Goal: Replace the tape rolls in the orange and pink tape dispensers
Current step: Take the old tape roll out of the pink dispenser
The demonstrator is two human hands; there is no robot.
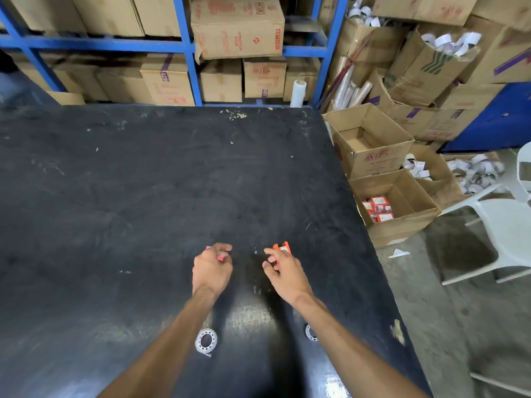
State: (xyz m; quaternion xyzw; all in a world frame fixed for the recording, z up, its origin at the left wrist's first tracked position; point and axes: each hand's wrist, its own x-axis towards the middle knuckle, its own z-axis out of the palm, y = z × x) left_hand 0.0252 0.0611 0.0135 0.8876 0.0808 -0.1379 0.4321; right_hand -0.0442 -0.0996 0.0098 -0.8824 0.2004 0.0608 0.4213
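A wide black table fills the view, with blue shelving full of cardboard boxes behind it, open cartons on the floor to the right and a white chair beyond them. Two tape rolls lie flat near the person: one just beside the left forearm, the other half hidden under the right forearm. The left hand is curled closed around the pink dispenser, which shows only as slivers between the fingers. The right hand has loosely spread fingers resting against the orange dispenser, which stands on the table just past the fingertips; whether they grip it I cannot tell
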